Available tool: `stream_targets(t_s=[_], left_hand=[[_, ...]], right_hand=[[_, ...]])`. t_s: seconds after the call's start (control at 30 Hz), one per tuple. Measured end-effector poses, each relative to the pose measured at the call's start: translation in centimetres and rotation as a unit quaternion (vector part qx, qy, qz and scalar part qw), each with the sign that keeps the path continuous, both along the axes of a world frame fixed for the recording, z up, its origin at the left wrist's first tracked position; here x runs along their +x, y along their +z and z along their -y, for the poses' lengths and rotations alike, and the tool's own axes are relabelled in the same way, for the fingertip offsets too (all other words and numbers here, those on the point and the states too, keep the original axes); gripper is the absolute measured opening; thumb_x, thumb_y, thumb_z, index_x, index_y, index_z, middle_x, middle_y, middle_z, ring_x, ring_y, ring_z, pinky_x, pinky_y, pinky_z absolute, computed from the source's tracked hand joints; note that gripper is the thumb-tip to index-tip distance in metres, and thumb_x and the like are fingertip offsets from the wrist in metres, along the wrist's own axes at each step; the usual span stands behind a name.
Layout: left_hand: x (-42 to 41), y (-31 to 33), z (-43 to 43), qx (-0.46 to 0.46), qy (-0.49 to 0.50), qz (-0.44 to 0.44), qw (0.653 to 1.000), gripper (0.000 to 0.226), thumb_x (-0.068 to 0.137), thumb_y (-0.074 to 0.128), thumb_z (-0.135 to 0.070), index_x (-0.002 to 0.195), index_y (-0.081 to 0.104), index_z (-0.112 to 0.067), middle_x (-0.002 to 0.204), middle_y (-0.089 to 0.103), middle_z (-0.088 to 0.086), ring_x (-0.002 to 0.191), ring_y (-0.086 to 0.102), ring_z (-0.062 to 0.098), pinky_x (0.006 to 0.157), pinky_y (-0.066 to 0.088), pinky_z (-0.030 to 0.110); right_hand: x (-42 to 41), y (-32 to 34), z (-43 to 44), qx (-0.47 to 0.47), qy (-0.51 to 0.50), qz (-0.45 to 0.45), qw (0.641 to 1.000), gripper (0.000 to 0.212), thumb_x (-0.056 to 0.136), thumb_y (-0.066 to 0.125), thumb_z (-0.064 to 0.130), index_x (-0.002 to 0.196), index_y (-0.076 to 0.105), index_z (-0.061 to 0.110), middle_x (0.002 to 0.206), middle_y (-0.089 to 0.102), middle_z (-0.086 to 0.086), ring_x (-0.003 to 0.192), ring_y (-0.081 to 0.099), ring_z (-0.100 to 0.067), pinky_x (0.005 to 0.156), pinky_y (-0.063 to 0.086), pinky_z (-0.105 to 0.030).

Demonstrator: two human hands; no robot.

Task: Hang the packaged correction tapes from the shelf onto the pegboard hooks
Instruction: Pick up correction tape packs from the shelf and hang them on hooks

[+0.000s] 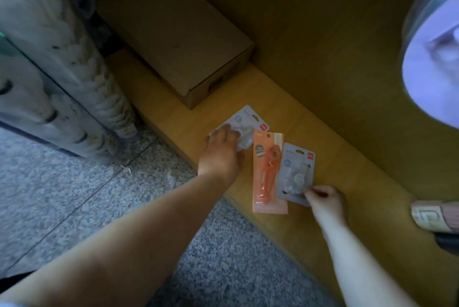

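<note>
down on the low wooden shelf [347, 157], right hand [325, 201] pinches a corner of the right grey pack [295, 172]. left hand [221, 155] lies over the left grey pack [244, 120], can't tell if it's gripping. orange pack [268, 172] between touches both, so lifting could drag it onto the speckled floor [74, 194]. cardboard box [178, 40] behind, dim room.

Under dim light, a low wooden shelf [323, 147] with a wooden back panel [323, 20] meets speckled grey stone floor [74, 194], a closed cardboard box [178, 40] on it.
</note>
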State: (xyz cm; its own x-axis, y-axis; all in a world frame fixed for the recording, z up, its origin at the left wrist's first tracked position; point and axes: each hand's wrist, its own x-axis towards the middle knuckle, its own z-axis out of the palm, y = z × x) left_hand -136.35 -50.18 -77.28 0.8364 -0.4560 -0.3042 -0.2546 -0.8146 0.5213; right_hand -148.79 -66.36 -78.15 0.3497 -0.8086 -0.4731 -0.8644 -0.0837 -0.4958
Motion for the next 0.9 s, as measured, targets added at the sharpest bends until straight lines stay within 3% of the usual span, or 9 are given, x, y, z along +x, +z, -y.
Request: stream_targets(t_s=[0.07,0.17,0.23,0.37,0.57,0.7,0.77,0.83,0.9], left_hand=[[1.5,-0.1,0.5,-0.006,0.051,-0.05,0.997,0.059,0.092,0.045,-0.03,0.143,0.021,-0.014,0.155,0.015,0.008,0.142,0.016,0.025,0.114,0.015,0.034],[3.2,-0.4,1.3,0.013,0.081,-0.112,0.99,0.071,0.09,0.048,-0.037,0.145,0.012,-0.015,0.153,0.021,0.01,0.14,0.019,0.027,0.113,0.019,0.037],[3.4,-0.5,1.6,0.047,0.066,-0.107,0.991,0.071,0.089,0.05,-0.039,0.144,0.014,-0.014,0.15,0.025,0.012,0.138,0.023,0.029,0.11,0.022,0.038],[2.2,-0.9,1.9,0.068,0.069,-0.145,0.985,0.064,0.084,0.058,-0.039,0.134,0.03,-0.01,0.14,0.038,0.015,0.13,0.037,0.032,0.104,0.029,0.04],[1.1,-1.0,2.5,0.047,0.057,-0.228,0.971,0.048,0.08,0.057,-0.034,0.12,0.049,-0.009,0.129,0.051,0.014,0.118,0.048,0.033,0.097,0.039,0.037],[-0.1,-0.3,3.2,-0.023,0.115,-0.246,0.962,0.035,0.087,0.043,-0.031,0.108,0.057,-0.006,0.126,0.046,0.018,0.115,0.046,0.035,0.099,0.038,0.037],[-0.6,0.1,3.6,-0.094,0.156,-0.267,0.946,0.028,0.089,0.044,-0.032,0.101,0.055,-0.009,0.12,0.056,0.018,0.109,0.053,0.034,0.096,0.044,0.039],[-0.9,0.2,3.9,-0.131,0.163,-0.261,0.943,0.041,0.084,0.054,-0.039,0.11,0.051,-0.007,0.116,0.061,0.014,0.108,0.058,0.032,0.093,0.048,0.04],[-1.0,0.1,3.9,-0.131,0.156,-0.248,0.947,0.054,0.079,0.065,-0.032,0.121,0.042,-0.006,0.121,0.059,0.012,0.112,0.057,0.03,0.089,0.047,0.031]], right_hand=[[0.2,0.3,-0.2,0.04,-0.058,0.045,0.996,0.044,0.084,0.061,0.011,0.124,0.049,-0.003,0.129,0.052,-0.024,0.117,0.051,-0.036,0.083,0.039,-0.033],[0.9,0.8,-0.8,0.105,-0.097,0.076,0.987,0.057,0.086,0.061,0.016,0.134,0.036,-0.002,0.133,0.049,-0.021,0.115,0.052,-0.033,0.081,0.039,-0.029],[1.5,0.7,-1.4,0.129,-0.095,0.078,0.984,0.053,0.086,0.061,0.014,0.13,0.04,-0.006,0.129,0.052,-0.023,0.099,0.055,-0.03,0.07,0.043,-0.028],[2.1,0.2,-2.7,0.14,-0.09,0.073,0.983,0.045,0.084,0.064,0.013,0.12,0.05,-0.008,0.123,0.058,-0.024,0.102,0.057,-0.032,0.074,0.043,-0.032],[2.8,0.9,-3.1,0.211,-0.133,0.083,0.965,0.021,0.088,0.057,0.017,0.106,0.06,0.006,0.071,0.055,-0.005,0.057,0.045,-0.015,0.033,0.036,-0.013],[3.1,0.9,-3.5,0.219,-0.124,0.093,0.963,0.033,0.087,0.059,0.013,0.114,0.059,-0.005,0.109,0.064,-0.018,0.075,0.055,-0.021,0.052,0.038,-0.022],[3.2,1.0,-3.8,0.213,-0.11,0.093,0.966,0.033,0.086,0.06,0.013,0.112,0.06,-0.006,0.108,0.063,-0.018,0.075,0.055,-0.02,0.052,0.038,-0.02],[3.2,1.0,-3.9,0.211,-0.09,0.097,0.969,0.032,0.085,0.06,0.012,0.111,0.061,-0.007,0.103,0.062,-0.016,0.071,0.053,-0.017,0.052,0.036,-0.018],[3.2,1.1,-4.0,0.215,-0.083,0.099,0.968,0.031,0.086,0.06,0.011,0.112,0.06,-0.006,0.109,0.062,-0.017,0.084,0.051,-0.018,0.055,0.037,-0.02]])
